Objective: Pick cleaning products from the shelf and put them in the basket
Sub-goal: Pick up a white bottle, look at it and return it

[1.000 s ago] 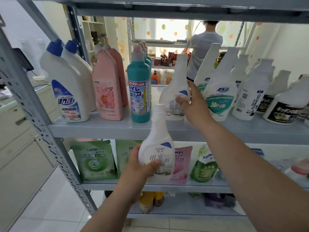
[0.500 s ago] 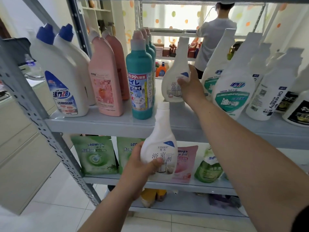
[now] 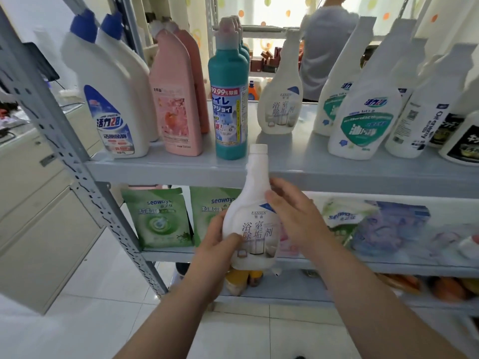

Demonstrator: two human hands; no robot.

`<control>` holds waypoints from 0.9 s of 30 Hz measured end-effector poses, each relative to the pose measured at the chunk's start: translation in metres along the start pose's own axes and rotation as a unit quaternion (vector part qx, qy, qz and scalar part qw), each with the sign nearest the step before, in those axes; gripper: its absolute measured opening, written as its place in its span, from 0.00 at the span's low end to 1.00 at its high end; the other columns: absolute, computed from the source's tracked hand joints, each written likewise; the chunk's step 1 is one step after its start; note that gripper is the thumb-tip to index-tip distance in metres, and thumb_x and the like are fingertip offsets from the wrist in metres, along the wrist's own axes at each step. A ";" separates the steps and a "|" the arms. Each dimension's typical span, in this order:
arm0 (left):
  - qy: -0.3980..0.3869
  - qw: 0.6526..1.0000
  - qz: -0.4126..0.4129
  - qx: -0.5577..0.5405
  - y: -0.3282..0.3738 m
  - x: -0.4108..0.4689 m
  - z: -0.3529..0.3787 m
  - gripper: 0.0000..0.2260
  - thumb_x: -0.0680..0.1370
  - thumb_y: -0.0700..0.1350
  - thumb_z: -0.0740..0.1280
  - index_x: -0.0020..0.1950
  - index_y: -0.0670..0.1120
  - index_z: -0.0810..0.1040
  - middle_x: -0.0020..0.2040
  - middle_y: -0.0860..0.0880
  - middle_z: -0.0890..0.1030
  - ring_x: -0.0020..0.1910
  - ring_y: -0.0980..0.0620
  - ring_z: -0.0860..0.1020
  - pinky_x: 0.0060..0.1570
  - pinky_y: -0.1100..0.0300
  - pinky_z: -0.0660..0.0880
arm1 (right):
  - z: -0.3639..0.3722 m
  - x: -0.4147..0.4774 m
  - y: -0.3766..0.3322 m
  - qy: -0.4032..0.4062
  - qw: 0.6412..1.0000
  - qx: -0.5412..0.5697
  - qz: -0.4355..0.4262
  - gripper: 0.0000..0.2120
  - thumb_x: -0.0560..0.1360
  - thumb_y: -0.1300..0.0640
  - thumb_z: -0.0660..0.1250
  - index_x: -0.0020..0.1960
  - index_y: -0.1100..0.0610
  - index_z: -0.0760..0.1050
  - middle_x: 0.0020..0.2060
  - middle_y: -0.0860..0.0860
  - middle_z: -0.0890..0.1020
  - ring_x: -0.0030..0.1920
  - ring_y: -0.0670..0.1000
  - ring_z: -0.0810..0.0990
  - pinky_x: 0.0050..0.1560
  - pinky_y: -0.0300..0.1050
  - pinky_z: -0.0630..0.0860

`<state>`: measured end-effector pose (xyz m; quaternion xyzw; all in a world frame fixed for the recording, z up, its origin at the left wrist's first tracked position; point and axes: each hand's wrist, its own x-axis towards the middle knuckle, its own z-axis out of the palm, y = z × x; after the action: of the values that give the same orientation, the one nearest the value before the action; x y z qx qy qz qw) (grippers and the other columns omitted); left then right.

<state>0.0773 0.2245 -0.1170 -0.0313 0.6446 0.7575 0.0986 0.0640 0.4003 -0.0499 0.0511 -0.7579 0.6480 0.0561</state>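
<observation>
progress is hard to pin down: one white bottle (image 3: 255, 221) is off the shelf (image 3: 337, 161) & in hand, held upright in front of the shelf edge, cap level w/ the top tier. no basket in view, so it's not dropped in yet, & how many went in already can't be told. left hand (image 3: 220, 244) grips the bottle's lower body, thumb across the label, fingers curled round the back. right hand (image 3: 293, 216) is mostly open, fingers near straight, tips resting on the bottle's shoulder, not wrapped round it afaict. plenty still to pick: a twin bottle (image 3: 281, 99), teal bottle (image 3: 229, 104), pink bottle (image 3: 176, 99), blue-capped bottles (image 3: 108, 99). all look like smooth rigid plastic w/ glossy labels. the held one is pear-shaped w/ a long narrow neck & screw cap, prob slick. green pouches (image 3: 160, 218) below look like soft crinkly film.
</observation>
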 end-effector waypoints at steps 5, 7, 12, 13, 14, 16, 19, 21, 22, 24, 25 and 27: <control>-0.015 0.989 -0.135 -0.066 -0.014 -0.033 0.002 0.20 0.66 0.50 0.63 0.57 0.52 0.78 0.49 0.42 0.83 0.38 0.43 0.79 0.28 0.56 0.73 | 0.011 -0.041 0.028 0.024 0.967 0.185 0.176 0.14 0.76 0.44 0.69 0.59 0.46 0.83 0.53 0.53 0.87 0.55 0.56 0.85 0.51 0.52 0.84; -0.058 0.979 -0.184 -0.070 -0.021 -0.048 0.003 0.18 0.66 0.52 0.63 0.54 0.47 0.76 0.42 0.42 0.79 0.29 0.47 0.75 0.25 0.64 0.65 | 0.012 -0.058 0.040 0.006 0.925 0.264 0.274 0.33 0.70 0.37 0.71 0.68 0.56 0.78 0.59 0.60 0.85 0.61 0.62 0.83 0.65 0.64 0.77; -0.097 0.985 -0.085 0.110 -0.040 -0.075 -0.006 0.10 0.68 0.50 0.64 0.47 0.62 0.77 0.41 0.50 0.81 0.31 0.51 0.79 0.25 0.58 0.71 | 0.010 -0.097 0.057 0.020 0.851 0.385 0.356 0.33 0.67 0.49 0.73 0.68 0.61 0.74 0.56 0.64 0.83 0.52 0.63 0.85 0.55 0.60 0.81; -0.104 0.983 -0.057 0.138 -0.043 -0.078 -0.009 0.12 0.69 0.50 0.64 0.49 0.65 0.78 0.43 0.55 0.83 0.36 0.54 0.81 0.30 0.58 0.75 | 0.009 -0.104 0.062 0.032 0.858 0.391 0.332 0.33 0.64 0.54 0.74 0.68 0.62 0.74 0.55 0.64 0.83 0.51 0.63 0.84 0.54 0.60 0.82; -0.107 0.981 -0.028 0.162 -0.047 -0.081 -0.011 0.15 0.71 0.50 0.65 0.53 0.68 0.77 0.48 0.60 0.83 0.42 0.58 0.82 0.36 0.63 0.77 | 0.009 -0.111 0.065 0.041 0.869 0.394 0.298 0.32 0.62 0.60 0.74 0.66 0.63 0.75 0.54 0.64 0.81 0.51 0.63 0.84 0.54 0.60 0.81; -0.083 0.979 0.019 0.187 -0.054 -0.087 -0.012 0.19 0.72 0.50 0.66 0.58 0.70 0.75 0.55 0.63 0.80 0.52 0.64 0.80 0.42 0.72 0.75 | 0.009 -0.124 0.068 0.048 0.899 0.389 0.196 0.19 0.62 0.68 0.68 0.52 0.58 0.79 0.52 0.64 0.79 0.52 0.63 0.82 0.57 0.62 0.79; -0.059 0.962 0.111 0.242 -0.065 -0.096 -0.009 0.31 0.68 0.53 0.74 0.68 0.63 0.66 0.70 0.55 0.70 0.68 0.60 0.71 0.62 0.67 0.72 | 0.011 -0.140 0.063 0.042 0.925 0.371 0.068 0.17 0.63 0.72 0.63 0.39 0.51 0.77 0.48 0.60 0.80 0.53 0.60 0.80 0.54 0.60 0.79; -0.081 0.914 0.199 0.345 -0.072 -0.103 0.004 0.50 0.61 0.58 0.80 0.76 0.60 0.56 0.74 0.51 0.61 0.75 0.53 0.64 0.71 0.60 0.68 | 0.012 -0.148 0.060 0.030 0.934 0.355 0.007 0.18 0.63 0.72 0.63 0.40 0.50 0.77 0.47 0.55 0.84 0.53 0.56 0.82 0.53 0.58 0.81; -0.063 0.890 0.236 0.386 -0.075 -0.106 0.014 0.54 0.59 0.58 0.82 0.78 0.56 0.55 0.75 0.48 0.60 0.75 0.48 0.64 0.72 0.55 0.67 | 0.013 -0.152 0.058 0.024 0.938 0.344 -0.015 0.18 0.63 0.72 0.64 0.42 0.50 0.77 0.48 0.54 0.84 0.55 0.56 0.82 0.54 0.58 0.81; 0.000 0.868 0.286 0.405 -0.080 -0.106 0.032 0.53 0.60 0.50 0.83 0.78 0.40 0.58 0.72 0.39 0.65 0.72 0.39 0.68 0.70 0.48 0.71 | 0.009 -0.159 0.057 -0.009 0.946 0.320 -0.044 0.17 0.64 0.68 0.68 0.46 0.49 0.77 0.51 0.54 0.84 0.59 0.56 0.81 0.60 0.57 0.79; 0.013 0.866 0.295 0.403 -0.082 -0.107 0.038 0.49 0.61 0.45 0.81 0.77 0.36 0.61 0.71 0.38 0.67 0.71 0.39 0.69 0.70 0.50 0.71 | 0.004 -0.162 0.058 -0.036 0.952 0.301 -0.049 0.16 0.65 0.65 0.69 0.48 0.49 0.78 0.54 0.52 0.84 0.62 0.55 0.80 0.62 0.55 0.78; -0.023 0.878 0.286 0.384 -0.082 -0.109 0.045 0.46 0.62 0.44 0.76 0.78 0.37 0.62 0.73 0.41 0.65 0.74 0.45 0.66 0.71 0.65 0.66 | -0.012 -0.165 0.061 -0.085 0.965 0.245 -0.026 0.18 0.68 0.60 0.70 0.55 0.45 0.80 0.58 0.49 0.83 0.64 0.52 0.79 0.64 0.51 0.77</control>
<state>0.2030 0.2694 -0.1700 0.2117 0.8635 0.4459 -0.1035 0.2179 0.4228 -0.1323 0.1380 -0.5761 0.8056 -0.0065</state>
